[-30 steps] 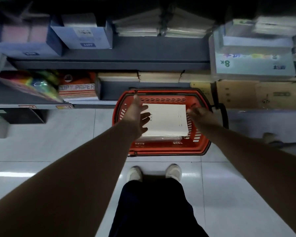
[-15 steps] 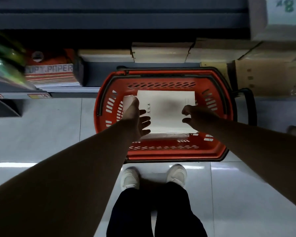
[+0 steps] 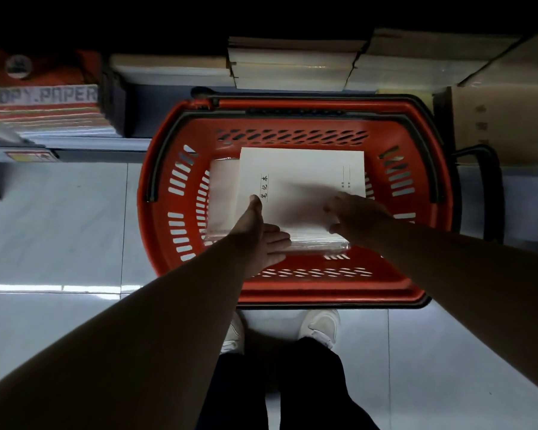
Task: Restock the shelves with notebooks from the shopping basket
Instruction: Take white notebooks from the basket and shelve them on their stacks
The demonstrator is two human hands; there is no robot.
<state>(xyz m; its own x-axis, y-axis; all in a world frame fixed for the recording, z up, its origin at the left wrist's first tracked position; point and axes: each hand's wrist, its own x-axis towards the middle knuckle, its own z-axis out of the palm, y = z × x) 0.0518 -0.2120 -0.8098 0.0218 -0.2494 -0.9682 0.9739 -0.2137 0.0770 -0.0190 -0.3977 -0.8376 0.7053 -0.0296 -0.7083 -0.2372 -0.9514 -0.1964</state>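
The fingers (image 3: 277, 240) of the left hand (image 3: 255, 234) are straight and spread out. They lie against the near side of the stack of white paper notebooks (image 3: 302, 181), at its left corner. The thumb rests on the top cover. This hand is not curled round anything.

The fingers (image 3: 331, 207) of the right hand (image 3: 357, 215) are bent. Their tips touch the top cover and the near side of the stack at its right end. That hand is blurry, so I cannot tell if it has a real hold on the stack.

The stack is wrapped in clear plastic and has small black writing on top. It lies flat in the middle of the red plastic shopping basket (image 3: 323, 291). A smaller white wrapped pack (image 3: 222, 193) lies just beside the stack, on the left side inside the basket.

The basket sits on the pale shiny tiled floor (image 3: 59, 228). Its black handles (image 3: 152, 181) are folded down along the rim. Two white shoes (image 3: 320, 327) stand just in front of the basket, on the person's side.

Behind the basket is the dark low shelf (image 3: 90, 150). On it, behind and left of the basket, is a red and white pack of copy paper (image 3: 44, 100). Straight behind the basket are flat pale stacks of paper goods (image 3: 292, 66). Behind and to the right is a brown cardboard box (image 3: 510, 125).
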